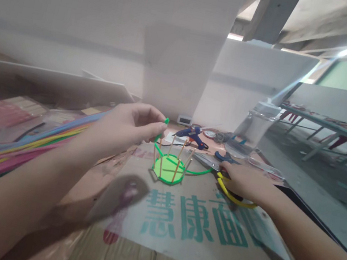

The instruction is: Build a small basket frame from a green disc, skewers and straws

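Note:
My left hand pinches the end of a green pipe cleaner between thumb and fingertips. From there the pipe cleaner runs down through a ring of upright wooden sticks and out to the right. Those sticks stand around a light-green round base with a green fuzzy rim. On the right, my right hand closes on a pair of scissors with yellow handles; its fingers are partly hidden. The blades point left, towards the stick ring. A blue-handled tool lies just behind this hand.
Behind the ring lies a blue hot glue gun, with a small white digital display further back. A clear water bottle stands at the right. Coloured pipe cleaners lie at left. A printed plastic sheet covers the table front.

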The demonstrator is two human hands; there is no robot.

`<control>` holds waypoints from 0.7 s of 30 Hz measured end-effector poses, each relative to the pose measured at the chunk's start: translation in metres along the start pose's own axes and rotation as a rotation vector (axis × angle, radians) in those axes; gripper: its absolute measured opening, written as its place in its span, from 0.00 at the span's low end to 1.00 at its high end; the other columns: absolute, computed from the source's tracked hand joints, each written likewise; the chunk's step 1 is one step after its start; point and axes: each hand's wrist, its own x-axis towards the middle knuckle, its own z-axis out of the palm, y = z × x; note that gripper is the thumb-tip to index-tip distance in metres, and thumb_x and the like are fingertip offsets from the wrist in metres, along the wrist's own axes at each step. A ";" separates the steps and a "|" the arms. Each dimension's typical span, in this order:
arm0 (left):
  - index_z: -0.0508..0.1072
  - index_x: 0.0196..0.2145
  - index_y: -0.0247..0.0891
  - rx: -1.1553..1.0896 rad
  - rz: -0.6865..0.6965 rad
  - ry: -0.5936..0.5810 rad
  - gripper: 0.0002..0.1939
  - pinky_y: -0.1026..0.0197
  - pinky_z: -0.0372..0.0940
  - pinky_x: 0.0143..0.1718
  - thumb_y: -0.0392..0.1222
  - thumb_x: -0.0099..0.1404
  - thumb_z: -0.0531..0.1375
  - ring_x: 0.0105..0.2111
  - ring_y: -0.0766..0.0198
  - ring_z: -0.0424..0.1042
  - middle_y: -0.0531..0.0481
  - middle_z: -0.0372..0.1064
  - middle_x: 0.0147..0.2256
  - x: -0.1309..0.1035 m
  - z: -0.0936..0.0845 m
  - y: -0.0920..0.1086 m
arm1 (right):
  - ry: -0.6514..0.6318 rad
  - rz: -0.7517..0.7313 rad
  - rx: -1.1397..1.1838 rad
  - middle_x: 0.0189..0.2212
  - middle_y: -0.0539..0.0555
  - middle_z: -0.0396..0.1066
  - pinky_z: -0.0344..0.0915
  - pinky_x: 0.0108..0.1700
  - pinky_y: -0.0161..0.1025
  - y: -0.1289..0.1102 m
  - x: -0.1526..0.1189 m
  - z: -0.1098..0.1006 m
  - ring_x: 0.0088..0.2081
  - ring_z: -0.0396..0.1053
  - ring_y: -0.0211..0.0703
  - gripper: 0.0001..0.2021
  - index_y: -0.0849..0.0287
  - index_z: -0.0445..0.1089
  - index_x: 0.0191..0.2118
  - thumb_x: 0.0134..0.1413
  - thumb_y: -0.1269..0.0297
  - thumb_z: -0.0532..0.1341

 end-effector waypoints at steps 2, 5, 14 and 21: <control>0.76 0.36 0.37 -0.007 -0.003 0.008 0.13 0.64 0.63 0.33 0.50 0.61 0.66 0.31 0.65 0.71 0.51 0.74 0.32 0.000 -0.002 0.001 | -0.007 -0.066 -0.040 0.41 0.64 0.78 0.63 0.38 0.45 0.003 -0.002 -0.003 0.41 0.75 0.60 0.15 0.57 0.73 0.49 0.57 0.61 0.58; 0.76 0.35 0.38 -0.026 0.015 0.012 0.12 0.64 0.62 0.32 0.49 0.62 0.65 0.31 0.66 0.70 0.52 0.74 0.32 0.000 -0.005 0.000 | 0.051 -0.078 -0.067 0.40 0.62 0.78 0.64 0.39 0.46 0.011 0.000 -0.013 0.41 0.75 0.59 0.17 0.55 0.75 0.50 0.59 0.55 0.58; 0.75 0.36 0.38 -0.110 -0.055 -0.054 0.12 0.64 0.62 0.30 0.50 0.61 0.66 0.28 0.67 0.68 0.52 0.72 0.30 0.007 -0.007 -0.025 | 0.318 -0.133 0.586 0.55 0.62 0.74 0.69 0.53 0.45 0.001 0.071 -0.028 0.52 0.73 0.56 0.26 0.58 0.71 0.58 0.58 0.51 0.63; 0.74 0.31 0.36 -0.099 -0.092 -0.192 0.13 0.64 0.64 0.32 0.50 0.62 0.64 0.30 0.66 0.69 0.51 0.72 0.29 -0.001 -0.001 -0.055 | 0.195 -0.170 0.699 0.49 0.60 0.78 0.71 0.49 0.41 -0.014 0.122 -0.008 0.45 0.76 0.47 0.23 0.61 0.71 0.57 0.57 0.58 0.65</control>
